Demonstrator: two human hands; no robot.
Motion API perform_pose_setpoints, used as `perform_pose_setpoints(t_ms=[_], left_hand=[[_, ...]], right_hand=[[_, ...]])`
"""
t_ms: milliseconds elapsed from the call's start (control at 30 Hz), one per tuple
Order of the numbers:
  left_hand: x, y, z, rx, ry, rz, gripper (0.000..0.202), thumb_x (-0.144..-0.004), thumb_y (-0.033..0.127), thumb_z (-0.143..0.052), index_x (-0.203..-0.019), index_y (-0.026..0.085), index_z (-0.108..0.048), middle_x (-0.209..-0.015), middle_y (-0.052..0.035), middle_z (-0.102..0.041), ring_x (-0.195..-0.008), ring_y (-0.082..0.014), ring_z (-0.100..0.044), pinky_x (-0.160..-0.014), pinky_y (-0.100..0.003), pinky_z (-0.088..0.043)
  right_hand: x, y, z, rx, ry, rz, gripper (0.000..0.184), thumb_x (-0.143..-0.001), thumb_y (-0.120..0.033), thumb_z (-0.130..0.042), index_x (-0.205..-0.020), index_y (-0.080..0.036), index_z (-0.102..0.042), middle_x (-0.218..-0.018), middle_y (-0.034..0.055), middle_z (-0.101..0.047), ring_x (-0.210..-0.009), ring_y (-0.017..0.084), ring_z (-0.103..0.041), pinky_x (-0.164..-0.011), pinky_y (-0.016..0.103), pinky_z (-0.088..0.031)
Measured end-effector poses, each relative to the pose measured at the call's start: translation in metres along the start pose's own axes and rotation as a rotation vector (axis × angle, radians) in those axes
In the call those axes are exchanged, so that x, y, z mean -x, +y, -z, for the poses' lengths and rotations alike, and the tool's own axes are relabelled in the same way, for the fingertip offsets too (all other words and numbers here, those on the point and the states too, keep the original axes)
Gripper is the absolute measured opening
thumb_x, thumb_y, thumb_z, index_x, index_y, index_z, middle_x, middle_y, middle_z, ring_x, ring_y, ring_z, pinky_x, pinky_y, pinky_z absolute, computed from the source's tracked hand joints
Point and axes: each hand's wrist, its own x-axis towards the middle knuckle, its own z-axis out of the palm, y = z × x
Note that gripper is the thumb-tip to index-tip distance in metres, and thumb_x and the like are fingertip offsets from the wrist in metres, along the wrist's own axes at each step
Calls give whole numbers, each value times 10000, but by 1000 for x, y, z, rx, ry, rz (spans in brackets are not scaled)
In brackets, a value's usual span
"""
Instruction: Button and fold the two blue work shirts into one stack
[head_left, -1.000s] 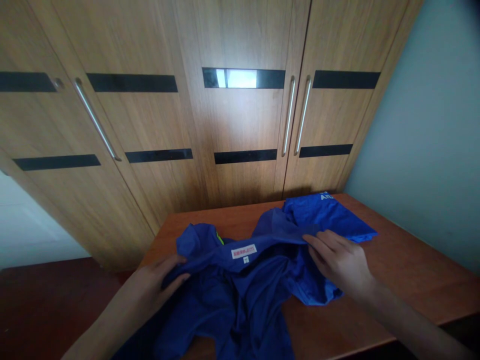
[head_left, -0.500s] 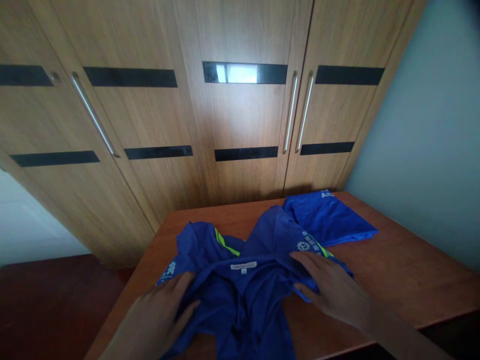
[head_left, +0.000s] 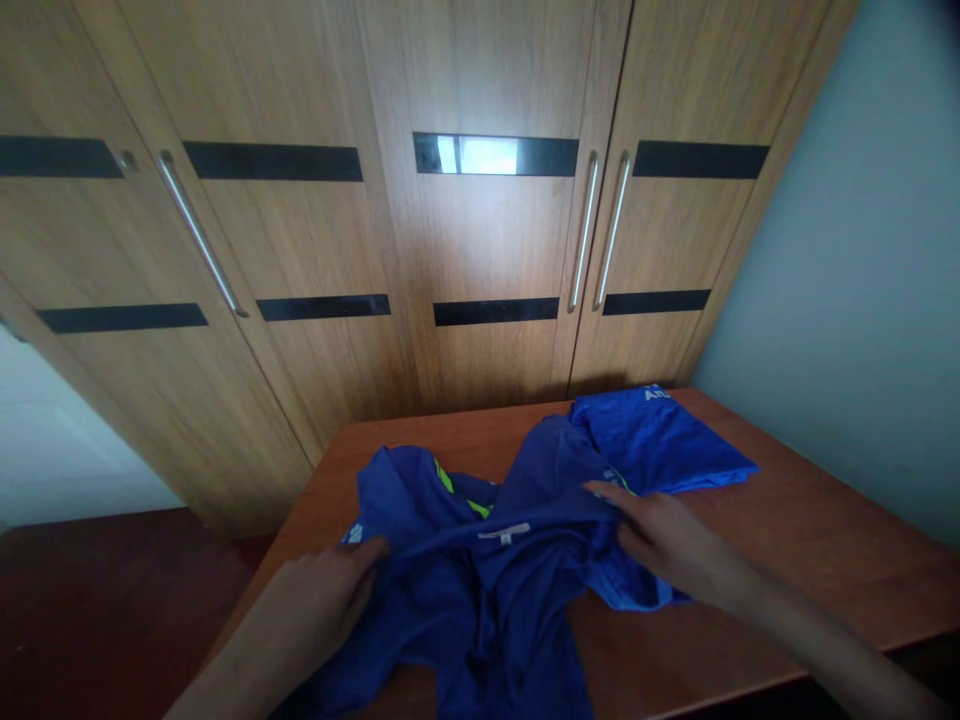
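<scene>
A dark blue work jacket (head_left: 480, 590) with lime-green trim lies rumpled on the table, its collar label facing up. My left hand (head_left: 319, 605) grips the jacket's left side, fingers curled into the cloth. On the other side, my right hand (head_left: 660, 535) pinches the fabric near the shoulder, thumb below and fingers above. Between the two hands the upper edge of the jacket is drawn fairly straight. White print shows partly beside each hand. The lower part of the jacket runs out of view at the bottom.
A folded bright blue garment (head_left: 660, 440) with white lettering lies at the back right of the reddish-brown wooden table (head_left: 810, 540). Behind the table stands a wooden wardrobe (head_left: 495, 240) with metal handles. A pale wall (head_left: 847, 330) borders the right side.
Both hands have closed from a looser, spread pose onto the jacket's cloth. The label and upper edge have shifted slightly right, and the right shoulder fabric is bunched up more.
</scene>
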Motion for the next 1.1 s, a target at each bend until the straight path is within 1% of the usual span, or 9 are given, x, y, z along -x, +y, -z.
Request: perform_pose_setpoints(t_ms=[167, 267, 367, 467, 567, 733, 833, 933, 1100], left_hand=[[-4, -2, 16, 85, 115, -128, 276, -934, 306, -317, -871, 219, -571, -874, -39, -647, -784, -188, -633, -716, -292, -458], [-7, 12, 14, 138, 134, -178, 307, -909, 428, -416, -1101, 246, -571, -1132, -62, -624, -916, -214, -636, -812, -326, -474], [-15, 25, 3, 111, 126, -150, 506, -844, 455, -531, -1315, 280, -477, -1270, -83, -593, -1052, -281, -621, -891, -385, -466], [-26, 26, -4, 127, 114, -133, 458, -886, 307, -436, -1339, 259, -482, -1123, -91, -679, -1006, -279, -648, -875, -389, -470], [-31, 18, 7, 340, 168, -142, 499, -860, 223, -425, -1357, 236, -466, -985, -63, -708, -874, -227, -674, -791, -335, -498], [-19, 21, 68, 979, 194, -111, 545, -885, 345, -481, -1404, 197, -407, -660, 23, -644, -444, -119, -564, -430, -210, -440], [-8, 37, 118, 1220, 430, -127, 439, -817, 303, -624, -1236, 180, -584, -663, 11, -677, -527, -112, -622, -469, -174, -476], [4, 58, 170, 1330, 658, -265, 315, -778, 238, -674, -1086, 173, -666, -768, 3, -727, -567, -91, -640, -524, -168, -527], [6, 92, 265, 1050, 1033, -620, 316, -872, 179, -604, -1177, 97, -606, -910, 29, -714, -785, -88, -673, -810, -269, -544]], right_hand=[[-10, -22, 44, -558, 99, -166, 518, -866, -312, -430, -1350, -134, -482, -449, -91, -458, -354, 98, -453, -392, 198, -369], [-16, -37, 59, -713, 135, -214, 549, -823, -359, -510, -1316, -119, -508, -420, -99, -445, -349, 89, -441, -385, 186, -357], [-19, -43, 58, -844, 115, -251, 556, -817, -398, -551, -1320, -166, -514, -449, -81, -500, -377, 94, -482, -375, 174, -336], [-20, -41, 51, -957, 139, -286, 531, -820, -432, -582, -1288, -183, -550, -464, -72, -523, -367, 80, -455, -360, 165, -301], [-18, -41, 49, -1080, 203, -321, 460, -810, -414, -623, -1197, -166, -614, -435, -80, -498, -339, 54, -388, -348, 154, -264], [-15, -60, 72, -1294, 287, -259, 335, -806, -331, -663, -1095, -162, -662, -592, -1, -661, -479, 86, -588, -413, 148, -385], [-16, -82, 105, -1292, 341, -58, 297, -812, -284, -665, -1085, -168, -675, -889, 84, -744, -765, 161, -709, -545, 172, -509], [-22, -112, 148, -1143, 464, 195, 268, -834, -254, -639, -1091, -188, -674, -1061, 86, -725, -925, 191, -703, -658, 209, -565], [-55, -169, 230, -808, 716, 504, 351, -917, -120, -377, -1197, -94, -586, -1045, 14, -716, -1019, 182, -659, -827, 296, -502]])
